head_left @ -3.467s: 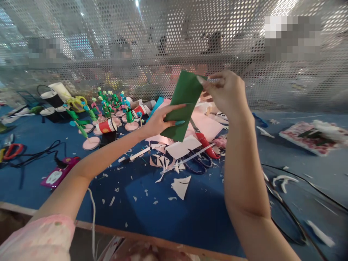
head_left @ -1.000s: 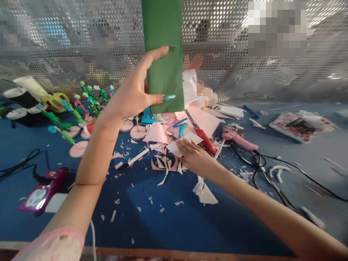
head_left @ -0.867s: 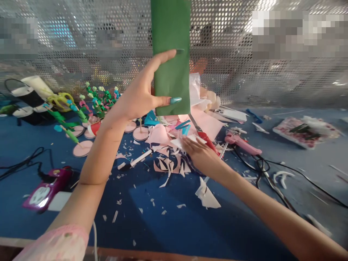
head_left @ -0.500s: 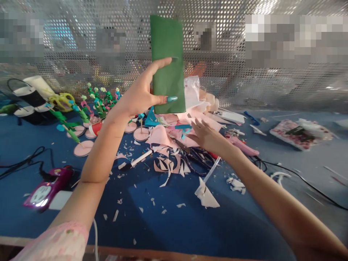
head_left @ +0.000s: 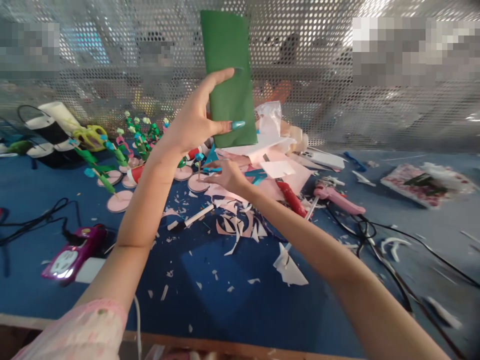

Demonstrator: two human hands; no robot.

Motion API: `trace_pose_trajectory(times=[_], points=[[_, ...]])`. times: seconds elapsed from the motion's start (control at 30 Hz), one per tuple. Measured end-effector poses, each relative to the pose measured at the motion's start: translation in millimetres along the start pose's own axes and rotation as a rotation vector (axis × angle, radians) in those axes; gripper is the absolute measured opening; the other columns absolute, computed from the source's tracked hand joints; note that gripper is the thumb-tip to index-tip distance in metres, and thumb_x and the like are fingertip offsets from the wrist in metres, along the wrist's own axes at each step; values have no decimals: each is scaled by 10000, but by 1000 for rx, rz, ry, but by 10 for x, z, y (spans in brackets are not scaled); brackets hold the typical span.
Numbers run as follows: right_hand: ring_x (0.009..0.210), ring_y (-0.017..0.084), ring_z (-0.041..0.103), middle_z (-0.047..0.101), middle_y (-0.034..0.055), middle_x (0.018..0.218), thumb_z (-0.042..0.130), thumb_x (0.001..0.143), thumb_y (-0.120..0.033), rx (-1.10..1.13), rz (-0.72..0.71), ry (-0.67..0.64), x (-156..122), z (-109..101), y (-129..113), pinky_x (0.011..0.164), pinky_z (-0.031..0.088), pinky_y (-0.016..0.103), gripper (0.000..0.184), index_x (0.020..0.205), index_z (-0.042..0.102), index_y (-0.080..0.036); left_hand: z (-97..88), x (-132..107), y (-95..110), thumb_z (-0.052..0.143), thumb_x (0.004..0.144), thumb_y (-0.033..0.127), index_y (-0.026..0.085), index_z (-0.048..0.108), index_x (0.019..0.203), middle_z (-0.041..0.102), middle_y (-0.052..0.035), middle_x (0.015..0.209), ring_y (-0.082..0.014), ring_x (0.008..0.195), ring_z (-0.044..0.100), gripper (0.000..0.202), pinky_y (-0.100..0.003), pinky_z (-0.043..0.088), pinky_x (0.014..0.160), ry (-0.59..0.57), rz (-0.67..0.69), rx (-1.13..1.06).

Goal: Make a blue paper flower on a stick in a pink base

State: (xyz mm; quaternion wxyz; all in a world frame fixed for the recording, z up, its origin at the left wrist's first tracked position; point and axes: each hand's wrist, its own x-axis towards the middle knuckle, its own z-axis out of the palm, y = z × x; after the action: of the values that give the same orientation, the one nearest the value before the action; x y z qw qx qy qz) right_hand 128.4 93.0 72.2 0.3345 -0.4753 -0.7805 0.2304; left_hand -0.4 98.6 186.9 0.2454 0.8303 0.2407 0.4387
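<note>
My left hand (head_left: 193, 122) holds up a folded green paper sheet (head_left: 230, 55), thumb and a finger across its near face; the other fingers are hidden behind it. Below it, my right hand (head_left: 229, 177) reaches over a heap of pink paper (head_left: 268, 187) and blue paper scraps (head_left: 258, 176), its fingers stretched out and apart with nothing visible in them. Near those fingertips stands a round pink base (head_left: 197, 183) with a thin stick. Left of my left forearm are several small paper flowers with green stems (head_left: 103, 180) on pink bases.
A pink glue gun (head_left: 341, 199) with a trailing cord lies at the right, beside a red-handled tool (head_left: 292, 199). A marker (head_left: 197, 216), a purple device (head_left: 75, 255), yellow scissors (head_left: 90, 138) and a patterned packet (head_left: 416, 185) lie around. Perforated metal (head_left: 318, 110) rises behind the table.
My right hand has moved left across the paper heap, uncovering the red-handled tool. The green paper stays in my left hand, slightly higher in view.
</note>
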Motion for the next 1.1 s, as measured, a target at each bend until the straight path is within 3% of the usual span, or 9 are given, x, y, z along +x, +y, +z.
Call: trace_pose_trajectory(times=[0.23,0.53,1.1], points=[[832,204,673,721,53,871,727,710,-235,19,39,53,253,227,-7,772,501,263,109,775,728,-147,-41,-21,37,695,693,299,256,331,1367,483,-59,1370,-244,1271,458,767,-408,455,998,16,-44,14],[796,234,678,721,73,823,761,671,-314,-1,77,73,324,252,45,734,510,282,180,731,734,-146,-84,5,-59,695,679,263,265,367,1347,458,-53,1389,-260,1303,418,744,-429,433,1017,16,-17,13],[804,219,673,722,68,826,734,697,-234,-32,65,76,376,297,89,735,497,263,111,752,735,-137,-96,-4,-39,712,667,260,276,384,1333,452,-42,1395,-252,1313,406,742,-416,432,1022,14,-34,-2]])
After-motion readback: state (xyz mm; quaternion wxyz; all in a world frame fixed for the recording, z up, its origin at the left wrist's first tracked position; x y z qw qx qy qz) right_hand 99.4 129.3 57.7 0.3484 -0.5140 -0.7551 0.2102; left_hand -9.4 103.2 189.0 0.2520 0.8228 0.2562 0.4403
